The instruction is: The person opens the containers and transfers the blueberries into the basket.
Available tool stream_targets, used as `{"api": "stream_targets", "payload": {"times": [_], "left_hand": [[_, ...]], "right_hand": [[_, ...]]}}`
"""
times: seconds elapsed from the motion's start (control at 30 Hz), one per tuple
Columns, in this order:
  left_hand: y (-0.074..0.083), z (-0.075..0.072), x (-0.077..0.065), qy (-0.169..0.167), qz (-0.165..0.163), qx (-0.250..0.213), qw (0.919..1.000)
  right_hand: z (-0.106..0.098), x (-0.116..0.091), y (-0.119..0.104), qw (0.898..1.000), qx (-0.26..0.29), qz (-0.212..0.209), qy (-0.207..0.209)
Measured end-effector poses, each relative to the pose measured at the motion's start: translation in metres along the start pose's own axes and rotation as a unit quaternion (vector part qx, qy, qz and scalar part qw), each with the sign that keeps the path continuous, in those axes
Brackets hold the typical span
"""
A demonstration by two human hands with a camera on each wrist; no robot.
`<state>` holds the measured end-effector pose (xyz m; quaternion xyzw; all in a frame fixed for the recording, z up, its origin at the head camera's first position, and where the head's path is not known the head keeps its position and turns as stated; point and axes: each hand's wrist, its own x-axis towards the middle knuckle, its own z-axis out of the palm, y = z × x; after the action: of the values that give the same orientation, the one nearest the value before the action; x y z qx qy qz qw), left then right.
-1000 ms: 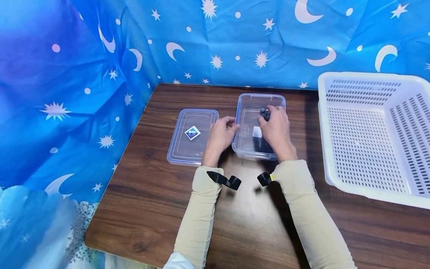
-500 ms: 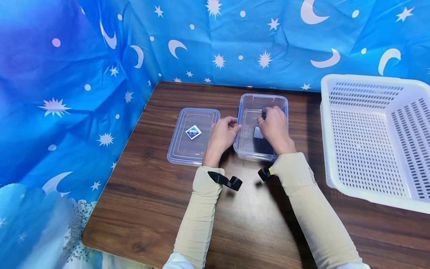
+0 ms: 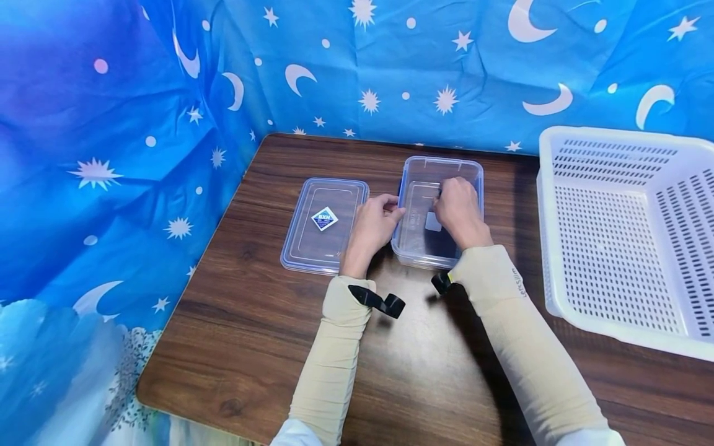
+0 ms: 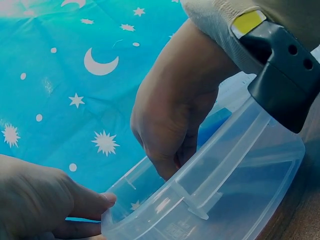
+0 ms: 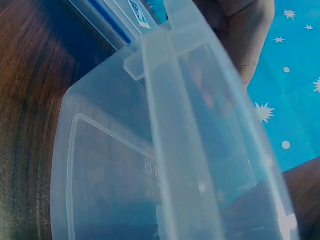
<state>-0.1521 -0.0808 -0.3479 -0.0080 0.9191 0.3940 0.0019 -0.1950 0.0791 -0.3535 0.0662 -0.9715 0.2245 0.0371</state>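
Note:
A clear plastic food box [image 3: 415,253], lidless, stands on the wooden table. My left hand [image 3: 372,224] holds its left wall; in the left wrist view the fingertips of that left hand [image 4: 40,205] meet the rim at a corner. My right hand [image 3: 458,207] reaches down inside the box, fingers curled toward the bottom. A dark spot shows at its fingertips, where small dark round balls were visible a moment ago; the hand now hides most of them. From the left wrist, the right hand [image 4: 170,115] dips behind the translucent wall.
The box's blue-edged lid [image 3: 301,248] lies flat to the left, with a diamond label [image 3: 325,218]. A large white slotted basket [image 3: 574,313] stands at the right. A blue star-patterned cloth [image 3: 334,80] hangs behind the table [image 3: 251,347].
The right hand's fingers have closed and turned down over the dark balls, which are now mostly hidden. My left hand stays at the box wall. The head view has shifted slightly.

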Motion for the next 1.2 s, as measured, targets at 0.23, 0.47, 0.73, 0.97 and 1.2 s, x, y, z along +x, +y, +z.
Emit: {"api": "stream_targets", "payload": {"times": [0.23,0.47,0.73,0.97,1.2], "left_hand": [[-0.001,0.001,0.000,0.000,-0.002,0.002,1.0000],[0.001,0.001,-0.001,0.002,0.000,0.008,1.0000],[0.001,0.001,-0.002,0.002,0.001,0.011,0.9999],[0.001,0.001,-0.001,-0.001,-0.002,0.008,1.0000],[0.001,0.001,-0.001,0.003,-0.004,0.009,0.9999]], "right_hand": [[-0.002,0.002,-0.002,1.000,-0.004,-0.013,-0.014],[-0.003,0.006,-0.003,1.000,-0.013,-0.020,-0.018],[-0.003,0.011,-0.004,0.998,-0.020,0.011,-0.051],[-0.003,0.015,-0.006,0.997,-0.046,0.017,-0.053],[-0.002,0.015,-0.009,0.997,-0.049,0.027,-0.050]]}}
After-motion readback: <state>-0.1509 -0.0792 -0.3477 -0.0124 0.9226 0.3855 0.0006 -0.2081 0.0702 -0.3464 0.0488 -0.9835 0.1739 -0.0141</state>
